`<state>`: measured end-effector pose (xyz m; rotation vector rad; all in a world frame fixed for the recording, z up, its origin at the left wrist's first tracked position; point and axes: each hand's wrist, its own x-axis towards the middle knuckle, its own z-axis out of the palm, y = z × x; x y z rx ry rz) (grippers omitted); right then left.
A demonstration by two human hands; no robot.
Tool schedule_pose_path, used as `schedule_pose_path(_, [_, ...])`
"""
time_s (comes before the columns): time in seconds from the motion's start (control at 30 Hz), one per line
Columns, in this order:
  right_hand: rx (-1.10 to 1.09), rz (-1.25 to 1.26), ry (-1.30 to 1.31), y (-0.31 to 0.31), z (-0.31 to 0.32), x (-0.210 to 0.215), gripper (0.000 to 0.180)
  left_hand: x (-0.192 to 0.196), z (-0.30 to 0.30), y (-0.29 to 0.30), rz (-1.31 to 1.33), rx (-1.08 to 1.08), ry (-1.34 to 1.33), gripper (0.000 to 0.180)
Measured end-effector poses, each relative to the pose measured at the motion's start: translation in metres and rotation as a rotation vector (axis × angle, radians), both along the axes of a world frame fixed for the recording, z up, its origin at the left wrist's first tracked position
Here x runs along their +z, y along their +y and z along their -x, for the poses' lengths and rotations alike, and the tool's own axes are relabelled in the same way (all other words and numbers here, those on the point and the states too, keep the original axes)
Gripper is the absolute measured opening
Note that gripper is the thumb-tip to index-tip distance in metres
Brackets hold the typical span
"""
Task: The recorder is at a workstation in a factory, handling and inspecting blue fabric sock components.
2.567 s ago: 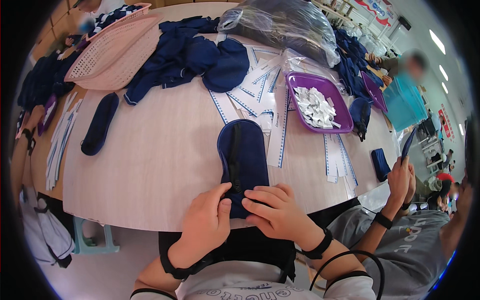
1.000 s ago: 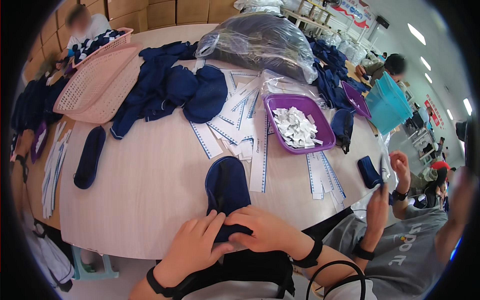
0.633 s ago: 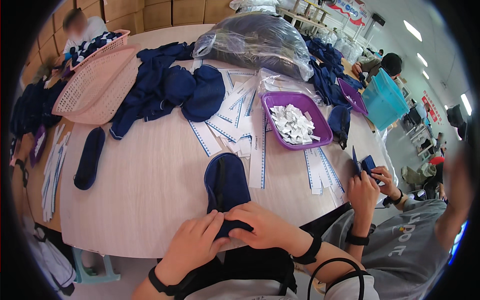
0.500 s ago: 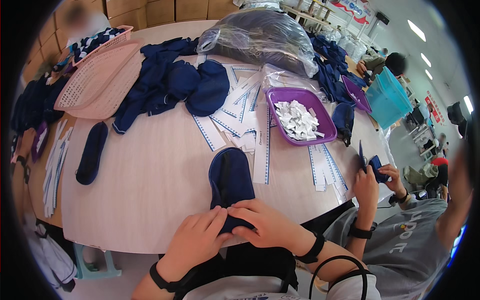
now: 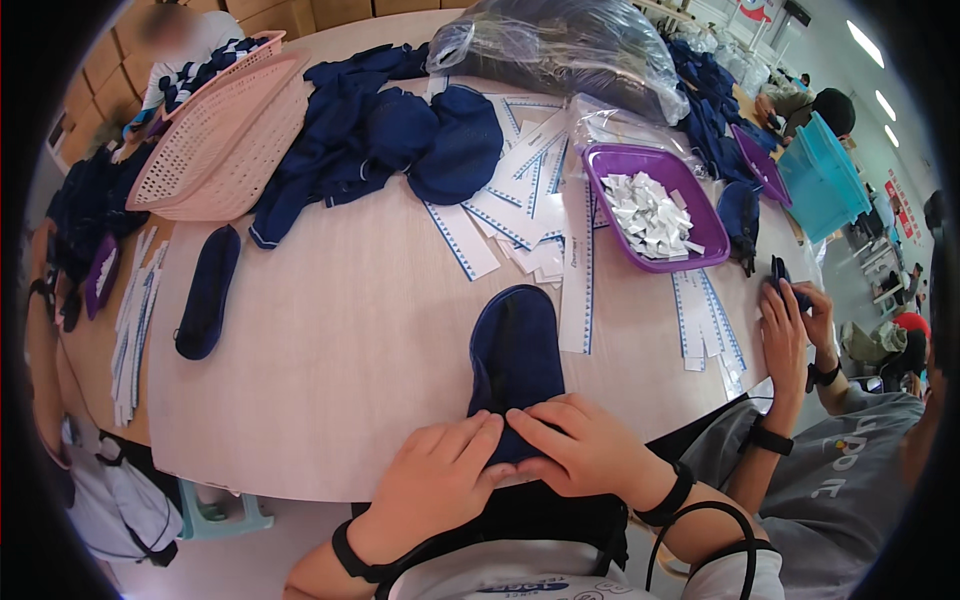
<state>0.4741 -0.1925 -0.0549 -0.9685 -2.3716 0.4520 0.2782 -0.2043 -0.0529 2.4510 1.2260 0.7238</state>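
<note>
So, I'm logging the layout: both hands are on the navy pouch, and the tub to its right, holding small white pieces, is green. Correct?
Not quite: the tub holding small white pieces is purple, as the head view shows. Left hand and right hand are on the navy pouch.

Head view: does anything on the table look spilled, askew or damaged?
Blue-edged white strips lie scattered beside the purple tray, overlapping at mixed angles, which looks untidy. White slips sit inside it; no spill or damage stands out.

Room was found on the tabletop (image 5: 330,380) left of held pouch (image 5: 515,345); farther, passage was blocked by navy garments (image 5: 450,150), paper strips (image 5: 577,275), purple tray (image 5: 710,236).
</note>
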Motion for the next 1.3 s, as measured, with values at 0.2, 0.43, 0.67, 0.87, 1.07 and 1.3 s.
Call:
schedule_pose_path(0.2, [-0.067,0.141,0.023,0.004,0.002,0.007,0.035,0.007,-0.001,0.006,0.023,-0.012,0.020,0.039])
schedule_pose_path(0.43, [-0.065,0.279,0.015,0.004,0.005,0.016,0.030,0.014,0.000,0.003,0.130,0.000,-0.003,0.037])
schedule_pose_path(0.67, [-0.143,0.313,-0.041,0.007,0.004,0.021,0.027,0.012,-0.003,0.010,0.164,-0.018,-0.007,0.037])
schedule_pose_path(0.87, [-0.141,0.293,-0.052,0.007,0.004,0.018,0.027,0.010,-0.003,0.011,0.120,-0.030,0.001,0.030])
schedule_pose_path(1.07, [-0.152,0.067,-0.036,-0.007,0.002,0.009,0.028,0.019,-0.005,0.004,0.180,-0.025,0.044,0.030])
schedule_pose_path(1.3, [-0.131,0.111,0.103,-0.008,0.002,-0.001,0.021,0.015,-0.006,0.005,0.236,-0.032,0.051,0.027])
